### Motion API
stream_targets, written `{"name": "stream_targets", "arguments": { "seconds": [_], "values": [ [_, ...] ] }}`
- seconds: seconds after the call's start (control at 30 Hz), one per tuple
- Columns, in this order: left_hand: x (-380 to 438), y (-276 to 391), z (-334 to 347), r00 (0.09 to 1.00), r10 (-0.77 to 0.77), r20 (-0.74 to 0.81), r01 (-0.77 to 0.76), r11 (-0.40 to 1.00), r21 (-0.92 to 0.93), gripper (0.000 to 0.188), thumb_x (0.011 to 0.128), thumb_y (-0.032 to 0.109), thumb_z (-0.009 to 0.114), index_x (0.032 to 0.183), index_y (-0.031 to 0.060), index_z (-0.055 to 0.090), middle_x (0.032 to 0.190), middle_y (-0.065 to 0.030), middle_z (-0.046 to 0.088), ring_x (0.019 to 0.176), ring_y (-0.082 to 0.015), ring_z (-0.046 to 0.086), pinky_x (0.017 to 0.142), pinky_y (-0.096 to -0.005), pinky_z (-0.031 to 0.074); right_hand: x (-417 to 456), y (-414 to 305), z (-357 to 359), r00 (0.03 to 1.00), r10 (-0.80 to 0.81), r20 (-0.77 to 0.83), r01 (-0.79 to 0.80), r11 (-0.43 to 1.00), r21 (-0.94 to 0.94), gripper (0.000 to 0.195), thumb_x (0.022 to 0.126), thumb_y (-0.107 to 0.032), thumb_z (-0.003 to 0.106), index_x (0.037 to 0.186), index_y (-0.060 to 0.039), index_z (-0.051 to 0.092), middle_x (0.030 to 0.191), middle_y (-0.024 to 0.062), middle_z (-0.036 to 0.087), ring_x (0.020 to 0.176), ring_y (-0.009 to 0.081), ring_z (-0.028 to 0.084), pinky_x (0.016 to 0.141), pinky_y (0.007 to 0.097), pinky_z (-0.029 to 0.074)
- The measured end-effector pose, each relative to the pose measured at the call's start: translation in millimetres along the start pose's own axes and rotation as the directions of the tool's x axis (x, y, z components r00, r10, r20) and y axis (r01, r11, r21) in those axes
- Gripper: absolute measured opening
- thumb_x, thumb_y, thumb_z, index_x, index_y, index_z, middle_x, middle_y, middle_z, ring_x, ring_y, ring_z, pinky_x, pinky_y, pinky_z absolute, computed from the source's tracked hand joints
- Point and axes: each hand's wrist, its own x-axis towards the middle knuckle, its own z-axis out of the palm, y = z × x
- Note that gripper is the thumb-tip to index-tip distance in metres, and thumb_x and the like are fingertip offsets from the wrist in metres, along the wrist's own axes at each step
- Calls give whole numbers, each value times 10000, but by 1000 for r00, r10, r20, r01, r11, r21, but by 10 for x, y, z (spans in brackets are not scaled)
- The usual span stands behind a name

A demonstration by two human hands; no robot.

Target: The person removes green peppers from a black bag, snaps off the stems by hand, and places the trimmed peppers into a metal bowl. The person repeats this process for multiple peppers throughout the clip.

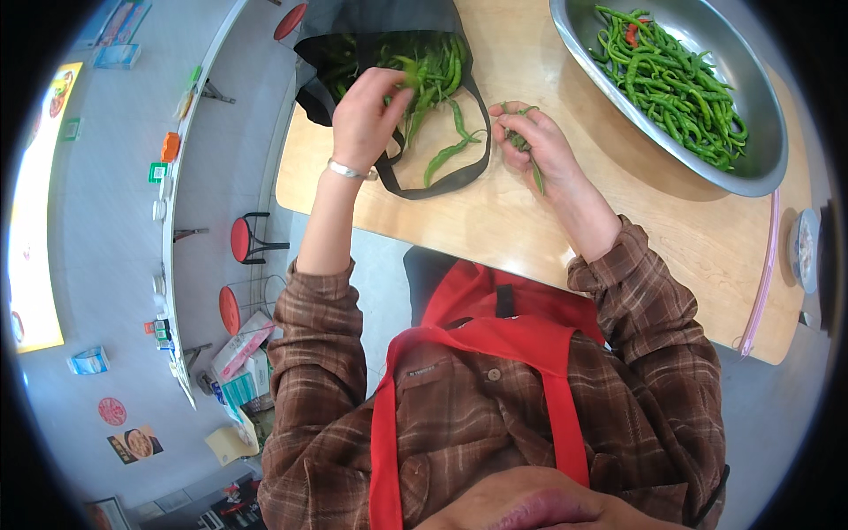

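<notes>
My left hand [372, 112], with a bracelet at its wrist, is at the mouth of a black fabric bag [391, 16] of green chili peppers [440, 66]. Its thumb and index finger meet at a blurred yellow-green bit, probably part of a pepper. Two loose peppers [445, 160] lie within the loop of the bag's strap. To the right, my right hand [530, 142] is curled around several green pepper stems [520, 139], and a thin green piece hangs below it. A large steel basin [768, 132] at the upper right holds a heap of green peppers with a red one among them.
The wooden table [649, 245] has its near edge before my red apron [563, 397]. A pink strip [762, 278] runs across its right end, near a bowl [805, 248]. Red stools [241, 240] and a narrow wall shelf [169, 218] with small items are at the left.
</notes>
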Motion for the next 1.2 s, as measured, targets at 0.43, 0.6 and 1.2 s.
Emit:
{"name": "stream_targets", "arguments": {
  "seconds": [0.43,0.6,1.2],
  "values": [
    [-280,377,17,819,-573,-19,256,395,-882,127,919,138,411,961,49,491,959,-86,576,774,-137,553,594,-230,448,-64,-42,107,999,9,35,-6,997,-75,204,872,-131,521,1026,2,535,700,-16,495,498,14,366,416,151,216],
    [-535,564,-20,802,-589,-101,158,372,-915,134,915,123,396,964,29,476,957,-124,567,744,-164,571,597,-255,495,-68,-35,114,998,3,66,5,993,-120,219,870,-139,531,1046,-10,551,686,-28,491,507,10,365,428,153,223],
    [-625,826,-119,878,-470,90,224,236,-946,140,899,122,393,927,16,479,835,-120,551,693,-161,567,601,-281,529,-149,18,232,955,-12,297,148,885,-442,304,866,-239,548,1123,-82,590,656,-50,492,605,24,450,486,167,320]
  ]
}}
